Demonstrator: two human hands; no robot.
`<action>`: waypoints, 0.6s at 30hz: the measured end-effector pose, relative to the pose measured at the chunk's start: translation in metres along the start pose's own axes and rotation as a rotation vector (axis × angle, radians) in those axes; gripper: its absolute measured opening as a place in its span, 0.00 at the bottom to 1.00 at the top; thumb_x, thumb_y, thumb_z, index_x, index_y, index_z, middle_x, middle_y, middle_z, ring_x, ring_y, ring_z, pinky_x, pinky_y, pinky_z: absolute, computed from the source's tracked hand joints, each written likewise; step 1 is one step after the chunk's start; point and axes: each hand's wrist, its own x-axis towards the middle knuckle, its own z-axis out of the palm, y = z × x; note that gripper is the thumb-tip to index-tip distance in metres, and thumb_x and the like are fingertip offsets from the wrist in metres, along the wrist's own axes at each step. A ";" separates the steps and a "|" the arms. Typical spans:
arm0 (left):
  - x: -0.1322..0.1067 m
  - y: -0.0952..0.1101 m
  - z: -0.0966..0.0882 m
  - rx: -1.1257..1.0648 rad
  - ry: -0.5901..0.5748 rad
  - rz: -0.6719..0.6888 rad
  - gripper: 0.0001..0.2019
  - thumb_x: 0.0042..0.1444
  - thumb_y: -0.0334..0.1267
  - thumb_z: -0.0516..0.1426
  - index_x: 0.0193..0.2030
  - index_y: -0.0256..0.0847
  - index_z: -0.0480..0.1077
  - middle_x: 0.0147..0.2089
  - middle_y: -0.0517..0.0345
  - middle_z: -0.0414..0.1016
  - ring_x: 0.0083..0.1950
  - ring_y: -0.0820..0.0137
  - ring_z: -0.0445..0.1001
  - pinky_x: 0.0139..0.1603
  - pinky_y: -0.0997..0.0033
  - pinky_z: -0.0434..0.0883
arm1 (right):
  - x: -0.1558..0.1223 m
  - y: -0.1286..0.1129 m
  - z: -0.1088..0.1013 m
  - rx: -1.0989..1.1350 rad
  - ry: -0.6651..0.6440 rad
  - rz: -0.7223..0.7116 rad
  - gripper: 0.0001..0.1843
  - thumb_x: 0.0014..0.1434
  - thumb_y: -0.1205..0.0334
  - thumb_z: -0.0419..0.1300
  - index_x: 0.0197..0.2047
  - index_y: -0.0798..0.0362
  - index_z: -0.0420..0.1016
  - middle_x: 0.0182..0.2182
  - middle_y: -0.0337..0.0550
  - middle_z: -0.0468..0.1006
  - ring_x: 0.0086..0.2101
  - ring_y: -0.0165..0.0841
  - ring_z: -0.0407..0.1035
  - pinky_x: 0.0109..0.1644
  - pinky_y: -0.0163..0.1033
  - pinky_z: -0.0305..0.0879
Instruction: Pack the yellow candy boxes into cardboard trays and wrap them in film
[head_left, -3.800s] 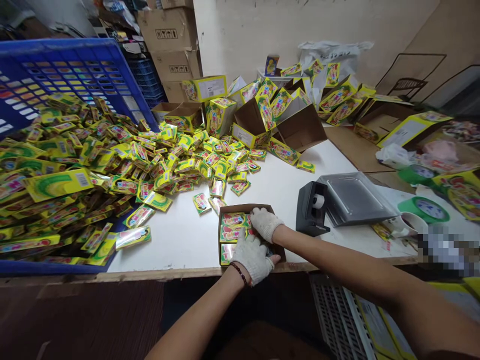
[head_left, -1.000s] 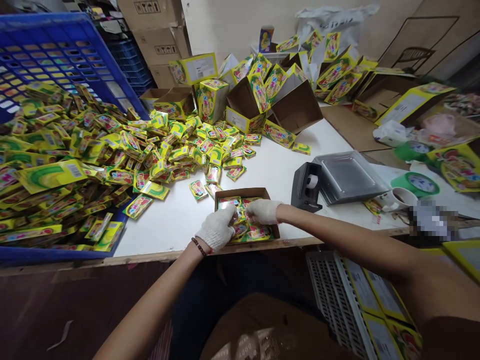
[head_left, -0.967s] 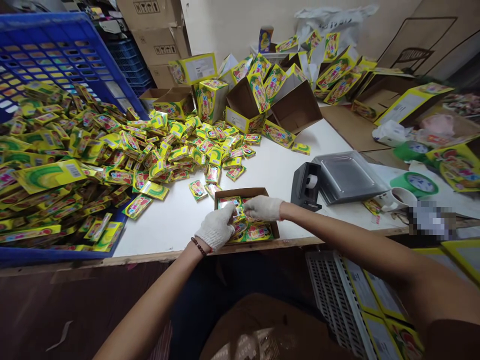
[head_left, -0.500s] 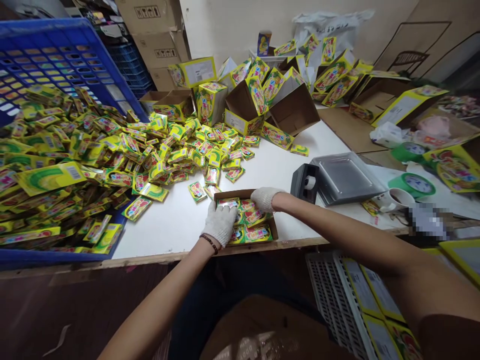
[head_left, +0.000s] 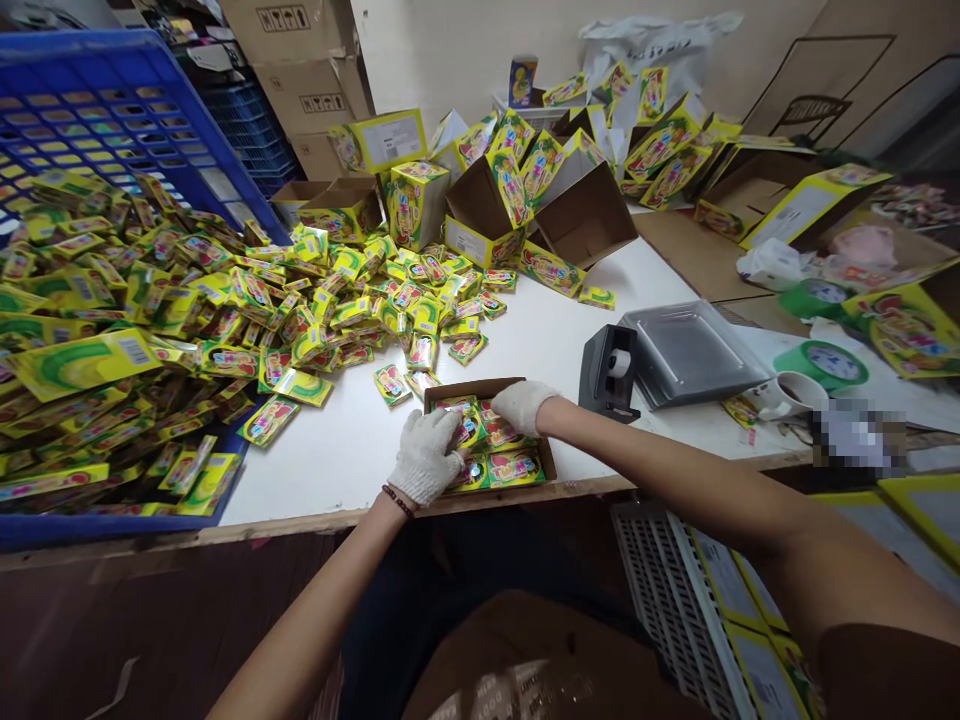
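Note:
An open cardboard carton (head_left: pixel 551 462) stands at the table's front edge, with several small yellow-green boxes (head_left: pixel 516 467) lying flat in it. My left hand (head_left: pixel 424 458), in a white knit glove, is closed over the carton's left wall, fingertips against a small box inside. Also gloved, my right hand (head_left: pixel 525 406) reaches over the back right of the carton. Its fingers are bent together and point down at the boxes; their tips are hidden, so what they hold does not show. A few loose small boxes (head_left: pixel 392 385) lie just behind the carton.
A blue crate (head_left: pixel 232 190) spills a heap of small boxes (head_left: pixel 225 300) across the left. Empty yellow cartons (head_left: pixel 589 220) stand behind. On the right are a tape dispenser (head_left: pixel 606 372), a grey plastic tray (head_left: pixel 690 350), a mug (head_left: pixel 791 398) and green tape (head_left: pixel 821 366).
My left hand has shifted slightly left and back from the boxes, its thumb now showing at the near side. My right hand has slid a little left along the carton.

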 end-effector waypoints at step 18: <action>0.039 0.043 -0.001 0.044 0.166 -0.001 0.19 0.52 0.33 0.58 0.52 0.39 0.66 0.50 0.46 0.69 0.52 0.56 0.67 0.54 0.56 0.65 | -0.017 0.037 -0.008 0.264 0.449 0.015 0.14 0.67 0.62 0.50 0.50 0.53 0.74 0.45 0.47 0.79 0.44 0.34 0.71 0.45 0.34 0.61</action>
